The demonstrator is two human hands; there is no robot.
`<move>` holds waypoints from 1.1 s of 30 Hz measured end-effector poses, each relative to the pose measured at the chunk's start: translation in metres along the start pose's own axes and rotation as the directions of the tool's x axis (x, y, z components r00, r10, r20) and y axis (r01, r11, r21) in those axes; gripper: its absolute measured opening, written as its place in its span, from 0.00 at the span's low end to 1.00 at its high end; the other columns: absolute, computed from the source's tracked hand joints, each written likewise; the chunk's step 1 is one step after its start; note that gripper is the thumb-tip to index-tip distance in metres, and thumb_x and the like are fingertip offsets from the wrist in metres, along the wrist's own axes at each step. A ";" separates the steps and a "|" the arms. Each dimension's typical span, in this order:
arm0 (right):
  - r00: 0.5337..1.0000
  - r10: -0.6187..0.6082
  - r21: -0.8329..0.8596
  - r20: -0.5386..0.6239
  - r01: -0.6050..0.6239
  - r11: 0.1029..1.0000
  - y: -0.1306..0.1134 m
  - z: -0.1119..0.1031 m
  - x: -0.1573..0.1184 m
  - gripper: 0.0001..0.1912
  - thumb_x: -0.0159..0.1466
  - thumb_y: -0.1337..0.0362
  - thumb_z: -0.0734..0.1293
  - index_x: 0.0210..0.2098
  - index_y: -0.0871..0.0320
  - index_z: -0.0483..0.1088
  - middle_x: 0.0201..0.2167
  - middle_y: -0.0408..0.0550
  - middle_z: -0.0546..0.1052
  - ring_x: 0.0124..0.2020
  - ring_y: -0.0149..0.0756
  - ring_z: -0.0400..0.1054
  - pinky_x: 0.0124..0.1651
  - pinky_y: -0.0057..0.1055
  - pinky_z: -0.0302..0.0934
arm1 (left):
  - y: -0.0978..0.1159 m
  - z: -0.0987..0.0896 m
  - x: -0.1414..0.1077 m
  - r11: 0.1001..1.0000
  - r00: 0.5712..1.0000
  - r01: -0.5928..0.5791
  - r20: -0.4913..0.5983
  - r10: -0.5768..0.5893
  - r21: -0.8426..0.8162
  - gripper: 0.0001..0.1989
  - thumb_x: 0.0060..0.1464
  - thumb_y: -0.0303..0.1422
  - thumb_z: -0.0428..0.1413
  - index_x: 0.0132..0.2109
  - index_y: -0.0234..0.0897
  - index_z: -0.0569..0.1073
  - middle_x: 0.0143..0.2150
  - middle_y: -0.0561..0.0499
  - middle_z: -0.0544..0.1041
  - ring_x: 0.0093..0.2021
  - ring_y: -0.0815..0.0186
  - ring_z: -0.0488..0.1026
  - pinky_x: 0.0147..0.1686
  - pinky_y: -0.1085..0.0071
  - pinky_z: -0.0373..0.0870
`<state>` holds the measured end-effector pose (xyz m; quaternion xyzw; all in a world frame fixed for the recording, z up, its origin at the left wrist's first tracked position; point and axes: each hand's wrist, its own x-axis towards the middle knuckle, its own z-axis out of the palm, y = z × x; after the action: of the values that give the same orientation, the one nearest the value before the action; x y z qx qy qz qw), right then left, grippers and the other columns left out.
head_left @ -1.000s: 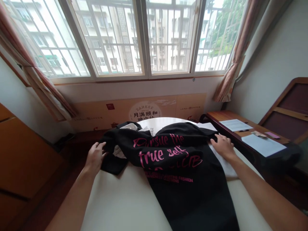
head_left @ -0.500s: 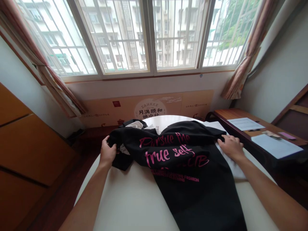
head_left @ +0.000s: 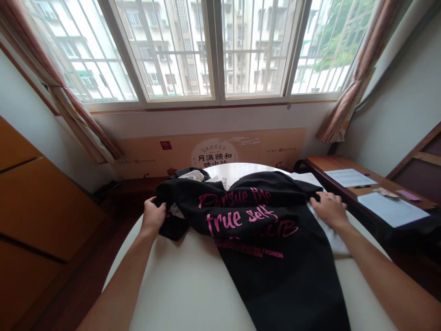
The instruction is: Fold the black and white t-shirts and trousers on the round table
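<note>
A black T-shirt (head_left: 282, 271) with pink lettering lies rumpled across a round white table (head_left: 179, 289), its lower part running toward me. My left hand (head_left: 154, 215) is closed on the black cloth at the shirt's left side. On the opposite side my right hand (head_left: 329, 209) pinches the shirt's edge between thumb and fingers. White cloth (head_left: 336, 241) shows beneath the black fabric near my right hand. Another whitish piece (head_left: 193, 175) peeks out at the far left of the bundle. Folds hide part of the lettering.
A wooden side table (head_left: 317, 162) stands at the right with papers (head_left: 392, 210) and a pink item (head_left: 408, 195) on it. Ahead is a wall with a printed banner (head_left: 144, 151) under barred windows. An orange-brown cabinet (head_left: 41, 202) is at the left.
Both hands keep their hold on the black T-shirt and have hardly moved. The whole view has shifted slightly.
</note>
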<state>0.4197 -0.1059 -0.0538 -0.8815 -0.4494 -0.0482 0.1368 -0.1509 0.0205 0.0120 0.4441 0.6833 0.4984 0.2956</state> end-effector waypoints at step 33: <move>0.999 -0.009 -0.004 0.033 0.009 1.000 -0.002 -0.007 -0.001 0.32 0.73 0.51 0.53 0.66 0.63 0.68 0.65 0.68 0.69 0.63 0.63 0.62 0.61 0.57 0.59 | -0.010 0.005 -0.011 0.999 0.999 0.012 -0.038 -0.011 0.040 0.27 0.63 0.29 0.59 0.66 0.31 0.61 0.32 0.55 0.72 0.27 0.64 0.73 0.36 0.63 0.77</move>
<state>0.4181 -0.1078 -0.0467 -0.8804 -0.4554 -0.0352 0.1275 -0.1454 0.0116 0.0005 0.4367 0.7013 0.4910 0.2765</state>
